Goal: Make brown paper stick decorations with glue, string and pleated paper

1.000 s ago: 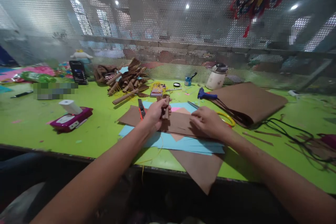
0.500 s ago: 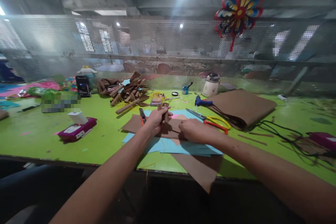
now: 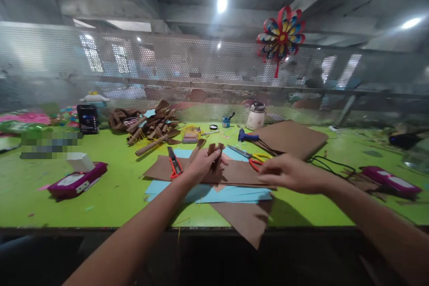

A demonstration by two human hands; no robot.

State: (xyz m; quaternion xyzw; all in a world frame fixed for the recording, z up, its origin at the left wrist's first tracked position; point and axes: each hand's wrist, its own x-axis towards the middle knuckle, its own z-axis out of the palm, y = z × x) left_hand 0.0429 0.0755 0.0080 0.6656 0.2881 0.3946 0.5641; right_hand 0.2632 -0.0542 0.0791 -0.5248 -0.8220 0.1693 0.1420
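Observation:
My left hand [image 3: 203, 163] is closed around a few folded brown paper pieces [image 3: 217, 157], their ends standing up above the fingers. Under it lies a flat brown paper strip [image 3: 239, 170] on top of light blue paper sheets [image 3: 228, 194]. My right hand [image 3: 288, 173] holds nothing, its fingers loosely bent and parted over the strip's right end. Just beyond its fingertips are the scissors [image 3: 256, 159] with red and yellow handles; I cannot tell whether they touch. An orange-red utility knife [image 3: 174, 163] rests left of my left hand.
Behind lie a heap of brown paper rolls [image 3: 157, 127], a blue glue gun [image 3: 247, 136] and a folded brown paper stack [image 3: 291, 138]. Purple power strips [image 3: 78, 181] sit left and right, with a black cable [image 3: 331, 167] at right. A brown sheet [image 3: 246, 221] overhangs the table edge.
My right hand has moved right, from the middle of the brown strip to beside the scissors handles, and its fingers have loosened. The left hand still holds the paper pieces. The view has shifted.

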